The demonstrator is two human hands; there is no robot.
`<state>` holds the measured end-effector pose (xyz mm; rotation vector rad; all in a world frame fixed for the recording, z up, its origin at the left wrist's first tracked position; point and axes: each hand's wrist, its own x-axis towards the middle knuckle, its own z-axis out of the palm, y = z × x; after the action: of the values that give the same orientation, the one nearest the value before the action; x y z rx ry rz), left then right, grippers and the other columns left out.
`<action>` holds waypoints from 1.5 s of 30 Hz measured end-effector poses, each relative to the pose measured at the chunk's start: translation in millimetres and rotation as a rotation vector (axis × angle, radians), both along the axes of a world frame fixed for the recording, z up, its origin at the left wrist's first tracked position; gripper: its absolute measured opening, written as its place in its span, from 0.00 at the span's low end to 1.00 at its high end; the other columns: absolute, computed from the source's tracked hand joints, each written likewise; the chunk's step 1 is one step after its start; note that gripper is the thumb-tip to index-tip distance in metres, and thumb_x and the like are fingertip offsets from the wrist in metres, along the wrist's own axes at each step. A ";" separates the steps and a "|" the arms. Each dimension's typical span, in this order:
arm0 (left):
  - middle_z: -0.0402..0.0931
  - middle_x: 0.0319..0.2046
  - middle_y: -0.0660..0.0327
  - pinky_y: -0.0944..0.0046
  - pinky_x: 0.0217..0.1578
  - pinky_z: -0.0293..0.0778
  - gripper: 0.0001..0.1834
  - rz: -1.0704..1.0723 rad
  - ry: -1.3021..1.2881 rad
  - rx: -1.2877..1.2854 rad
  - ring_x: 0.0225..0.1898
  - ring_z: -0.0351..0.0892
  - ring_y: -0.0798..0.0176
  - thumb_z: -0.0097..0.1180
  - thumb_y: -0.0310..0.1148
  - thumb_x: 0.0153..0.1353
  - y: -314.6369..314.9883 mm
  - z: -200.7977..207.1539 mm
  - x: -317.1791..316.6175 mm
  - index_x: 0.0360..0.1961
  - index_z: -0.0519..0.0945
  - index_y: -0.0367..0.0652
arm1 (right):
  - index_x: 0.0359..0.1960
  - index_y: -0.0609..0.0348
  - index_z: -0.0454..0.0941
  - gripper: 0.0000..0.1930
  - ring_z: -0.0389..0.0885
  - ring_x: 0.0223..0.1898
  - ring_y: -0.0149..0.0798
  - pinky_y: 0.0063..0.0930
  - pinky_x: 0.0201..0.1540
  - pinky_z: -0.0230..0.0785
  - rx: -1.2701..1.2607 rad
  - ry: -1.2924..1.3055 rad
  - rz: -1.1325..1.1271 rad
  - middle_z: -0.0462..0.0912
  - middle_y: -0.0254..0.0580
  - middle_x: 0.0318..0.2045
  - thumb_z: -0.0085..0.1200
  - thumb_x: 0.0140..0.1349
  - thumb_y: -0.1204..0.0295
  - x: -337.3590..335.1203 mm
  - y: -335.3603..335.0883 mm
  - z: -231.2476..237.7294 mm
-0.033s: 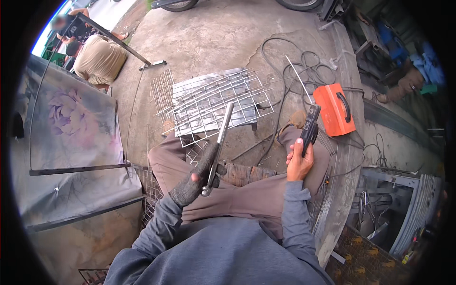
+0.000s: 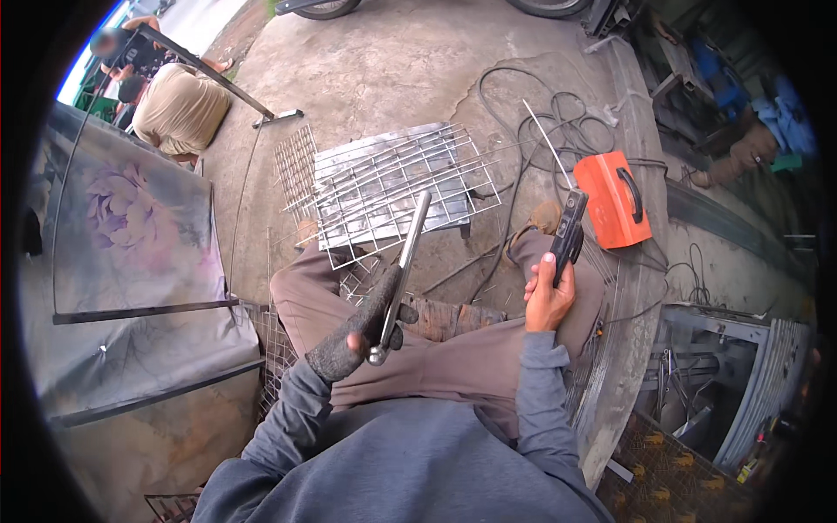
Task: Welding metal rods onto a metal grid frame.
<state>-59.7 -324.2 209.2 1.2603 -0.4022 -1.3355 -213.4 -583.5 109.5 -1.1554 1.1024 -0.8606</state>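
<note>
Concrete floor [image 2: 392, 61] fills the upper middle of the frame, stained and cracked, with a tangle of black cables [image 2: 540, 122] running across it toward the upper right. At the centre lies a wire mesh grid [image 2: 392, 187], its thin rods laid over a grey metal plate, tilted slightly across the floor. Just right of it sits an orange welding machine [image 2: 613, 199] with a black handle on top.

Below the grid, the person sits with brown-trousered legs drawn up. The left hand [image 2: 362, 336], in a dark, worn glove, has its grip closed around the lower part of a metal hammer [image 2: 403, 275], whose long silver shaft slants up so that its end overlaps the near edge of the grid. The bare right hand [image 2: 549, 296], right of centre, has its grip wrapped around a black electrode holder [image 2: 568, 231], from which a thin welding rod [image 2: 545, 139] points up and to the left.

At the left of the frame leans a dark panel with a flower print [image 2: 131, 227]. In the upper left corner another person in a tan shirt [image 2: 179, 105] crouches, well apart.
</note>
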 end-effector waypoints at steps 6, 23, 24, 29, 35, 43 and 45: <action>0.63 0.66 0.53 0.69 0.45 0.78 0.72 0.128 0.936 -0.129 0.48 0.76 0.62 0.79 0.60 0.39 10.9 -4.1 -41.4 0.78 0.47 0.45 | 0.48 0.58 0.78 0.16 0.70 0.18 0.20 0.18 0.17 0.61 0.013 0.004 0.002 0.79 0.31 0.27 0.58 0.70 0.58 2.7 -2.4 -8.0; 0.72 0.20 0.68 0.74 0.17 0.57 0.23 0.174 -0.817 0.410 0.16 0.63 0.78 0.55 0.41 0.64 -92.8 79.2 152.8 0.54 0.81 0.35 | 0.50 0.60 0.79 0.16 0.69 0.21 0.20 0.18 0.23 0.64 0.103 0.013 0.020 0.79 0.30 0.27 0.60 0.70 0.61 11.1 0.0 2.1; 0.68 0.17 0.71 0.74 0.15 0.53 0.21 0.183 -0.817 0.368 0.14 0.60 0.79 0.57 0.44 0.65 -104.8 67.8 174.2 0.49 0.82 0.37 | 0.51 0.60 0.79 0.16 0.69 0.21 0.20 0.18 0.23 0.64 0.078 0.029 0.039 0.79 0.29 0.27 0.60 0.70 0.62 11.5 0.2 1.7; 0.67 0.18 0.72 0.72 0.15 0.54 0.16 0.133 -0.976 0.544 0.14 0.61 0.77 0.60 0.47 0.65 -171.8 61.2 219.7 0.44 0.84 0.47 | 0.52 0.63 0.79 0.17 0.71 0.25 0.21 0.21 0.27 0.67 0.062 0.053 0.102 0.80 0.30 0.30 0.61 0.69 0.64 10.7 1.9 2.9; 0.69 0.21 0.69 0.69 0.20 0.61 0.16 -0.043 -1.048 0.610 0.19 0.67 0.74 0.62 0.46 0.63 -219.8 47.9 239.4 0.43 0.86 0.46 | 0.51 0.65 0.79 0.17 0.72 0.30 0.23 0.23 0.33 0.70 0.021 0.047 0.095 0.79 0.31 0.30 0.61 0.69 0.65 5.3 -1.4 1.7; 0.72 0.18 0.67 0.68 0.15 0.61 0.22 -0.188 -1.209 0.514 0.14 0.66 0.73 0.65 0.53 0.60 -241.7 22.9 255.9 0.33 0.80 0.42 | 0.51 0.66 0.79 0.17 0.73 0.31 0.24 0.23 0.35 0.71 0.024 0.018 0.087 0.80 0.31 0.31 0.61 0.70 0.64 1.9 -5.0 -2.0; 0.72 0.18 0.67 0.68 0.15 0.61 0.22 -0.176 -1.200 0.508 0.14 0.66 0.73 0.65 0.53 0.60 -236.9 21.0 259.6 0.34 0.80 0.42 | 0.51 0.66 0.79 0.17 0.73 0.32 0.24 0.24 0.36 0.71 0.016 0.035 0.093 0.80 0.31 0.32 0.61 0.70 0.64 5.7 -3.6 1.0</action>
<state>199.9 -561.0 230.2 2.4480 -1.0495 -0.6757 -207.7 -587.1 110.5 -1.2029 1.0741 -0.7604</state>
